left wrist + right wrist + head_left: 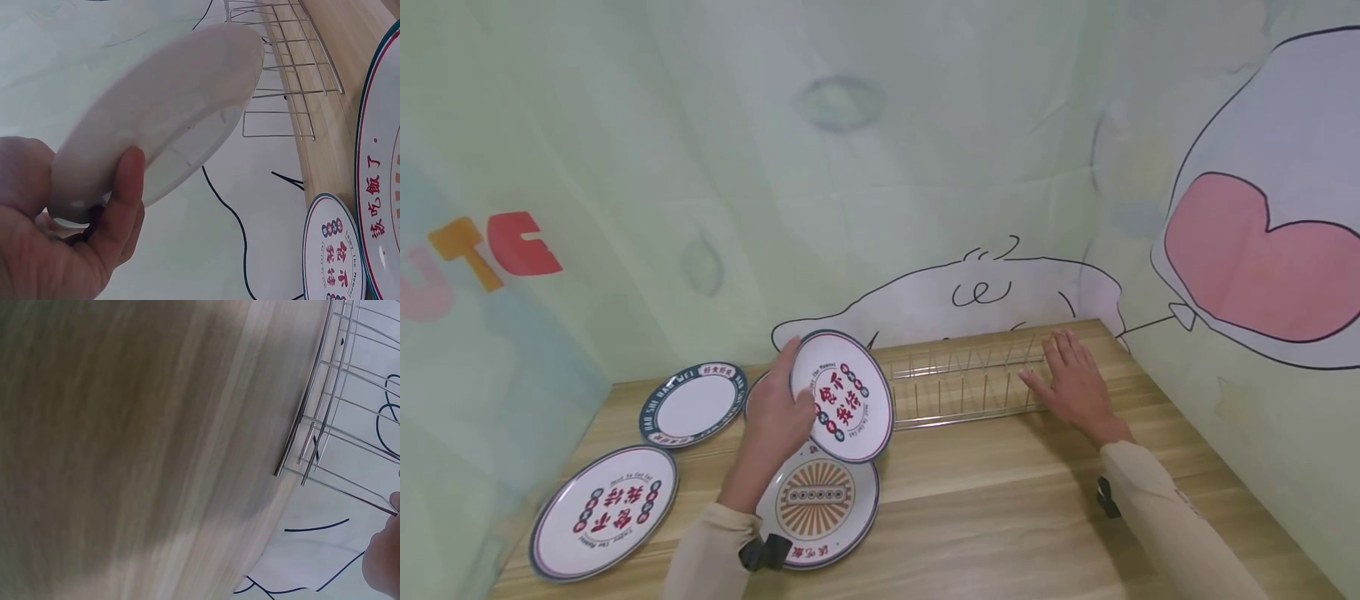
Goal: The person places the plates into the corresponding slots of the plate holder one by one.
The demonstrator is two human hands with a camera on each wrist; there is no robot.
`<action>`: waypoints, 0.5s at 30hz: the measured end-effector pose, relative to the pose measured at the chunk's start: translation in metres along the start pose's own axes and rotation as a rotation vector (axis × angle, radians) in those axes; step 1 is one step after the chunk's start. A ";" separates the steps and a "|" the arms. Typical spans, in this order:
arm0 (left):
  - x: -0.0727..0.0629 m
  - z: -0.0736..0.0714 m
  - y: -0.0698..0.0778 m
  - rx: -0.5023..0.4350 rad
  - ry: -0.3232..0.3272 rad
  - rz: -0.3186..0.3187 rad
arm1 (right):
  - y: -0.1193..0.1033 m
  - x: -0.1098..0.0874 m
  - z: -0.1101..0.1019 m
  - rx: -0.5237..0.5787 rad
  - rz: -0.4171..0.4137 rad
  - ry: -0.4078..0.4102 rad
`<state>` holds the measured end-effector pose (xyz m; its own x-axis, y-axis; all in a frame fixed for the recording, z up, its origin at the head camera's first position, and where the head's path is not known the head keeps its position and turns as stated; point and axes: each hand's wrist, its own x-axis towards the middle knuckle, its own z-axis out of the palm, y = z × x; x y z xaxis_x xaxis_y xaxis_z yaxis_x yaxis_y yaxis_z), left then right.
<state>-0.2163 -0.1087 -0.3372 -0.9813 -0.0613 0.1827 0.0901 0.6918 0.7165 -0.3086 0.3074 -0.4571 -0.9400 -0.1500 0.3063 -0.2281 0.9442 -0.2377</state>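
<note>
In the head view, my left hand [778,425] grips a white plate [850,400] by its left edge, raised and tilted. Red characters and a dark blue rim mark its face. From the left wrist, the plate's plain white underside [169,100] shows, with fingers against it and the thumb side partly hidden. A wire dish rack [962,418] stands at the back, just right of that plate. At the rack's right end is my right hand [1078,392], fingers extended and thumb spread. Only a bit of the right hand [382,562] appears in the right wrist view, beside the end wire.
Beneath the held plate lies a sunburst plate [816,500]. A smaller plate [334,250] sits behind it, mostly hidden from the head. On the left are a blue-rimmed plate [692,404] and a red-lettered plate [606,512]. Printed cloth walls [925,167] enclose the wooden table [985,517].
</note>
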 end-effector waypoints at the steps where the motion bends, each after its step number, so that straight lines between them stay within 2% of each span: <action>1: 0.002 0.002 0.000 -0.003 0.002 0.007 | 0.000 0.000 0.000 0.002 0.000 0.001; 11: 0.011 0.011 0.005 -0.007 0.011 0.006 | 0.000 -0.001 0.001 0.007 -0.003 0.019; 15: 0.014 0.015 0.007 -0.001 -0.006 -0.019 | -0.001 -0.001 0.000 0.014 -0.001 0.019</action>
<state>-0.2317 -0.0936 -0.3398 -0.9837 -0.0701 0.1653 0.0719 0.6899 0.7203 -0.3073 0.3064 -0.4576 -0.9348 -0.1457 0.3240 -0.2331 0.9398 -0.2499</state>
